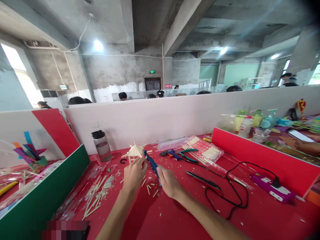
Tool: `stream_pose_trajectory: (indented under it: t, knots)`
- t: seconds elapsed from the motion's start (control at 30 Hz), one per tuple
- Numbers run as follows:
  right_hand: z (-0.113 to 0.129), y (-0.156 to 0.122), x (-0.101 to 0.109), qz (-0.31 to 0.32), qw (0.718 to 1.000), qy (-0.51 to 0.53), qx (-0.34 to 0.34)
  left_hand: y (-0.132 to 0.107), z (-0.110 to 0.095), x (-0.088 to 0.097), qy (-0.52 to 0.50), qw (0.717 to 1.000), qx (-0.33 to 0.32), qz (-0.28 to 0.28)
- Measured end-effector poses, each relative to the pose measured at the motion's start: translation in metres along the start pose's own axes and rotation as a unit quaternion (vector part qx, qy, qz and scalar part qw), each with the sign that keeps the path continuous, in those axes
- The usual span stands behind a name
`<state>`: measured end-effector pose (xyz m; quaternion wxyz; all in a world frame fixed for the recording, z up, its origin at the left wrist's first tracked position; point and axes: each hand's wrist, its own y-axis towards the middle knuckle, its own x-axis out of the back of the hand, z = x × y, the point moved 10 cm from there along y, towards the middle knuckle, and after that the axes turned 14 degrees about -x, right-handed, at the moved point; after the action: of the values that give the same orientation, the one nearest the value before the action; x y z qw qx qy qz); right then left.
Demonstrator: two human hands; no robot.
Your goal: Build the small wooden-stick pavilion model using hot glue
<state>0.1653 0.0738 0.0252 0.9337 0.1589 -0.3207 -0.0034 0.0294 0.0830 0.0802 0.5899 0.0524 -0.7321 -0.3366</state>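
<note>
My right hand [170, 181] is closed round a slim blue hand tool [152, 162], its far end pointing up and left; its exact kind is unclear. My left hand [134, 173] is closed in a pinch close to the tool's tip, and what sits between its fingers is too small to make out. Just beyond my left hand stands a small house-like model of pale wooden sticks [135, 150] with a pointed roof, its lower part partly hidden by that hand. Short cut stick pieces [149, 189] lie scattered on the red tabletop [150, 221] between my forearms.
Teal-handled pliers [188, 155], a utility knife [205, 180] and bundled sticks [203, 148] lie to the right. A black cord [226, 175] loops to a purple power strip [272, 188]. A water bottle [102, 146] and loose sticks [95, 201] are left. Green [50, 190] and red [265, 160] dividers flank me.
</note>
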Motion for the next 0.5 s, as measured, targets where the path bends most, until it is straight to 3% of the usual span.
stream_pose_trajectory:
  t: [0.13,0.3,0.4,0.5]
  knots:
    - [-0.005,0.011,0.019,-0.017,0.999,-0.038,-0.013,0.0,0.002,-0.004,-0.014,1.0,-0.009,0.004]
    - [-0.029,0.028,0.069,-0.078,0.979,-0.186,-0.022,0.002,0.0,-0.018,-0.008,0.998,-0.049,0.046]
    - [-0.053,0.035,0.085,-0.08,0.951,-0.298,-0.034,0.002,-0.008,-0.031,-0.021,0.989,-0.106,0.097]
    - [-0.08,0.038,0.084,-0.038,0.926,-0.372,-0.061,-0.004,-0.02,-0.047,-0.033,0.969,-0.174,0.171]
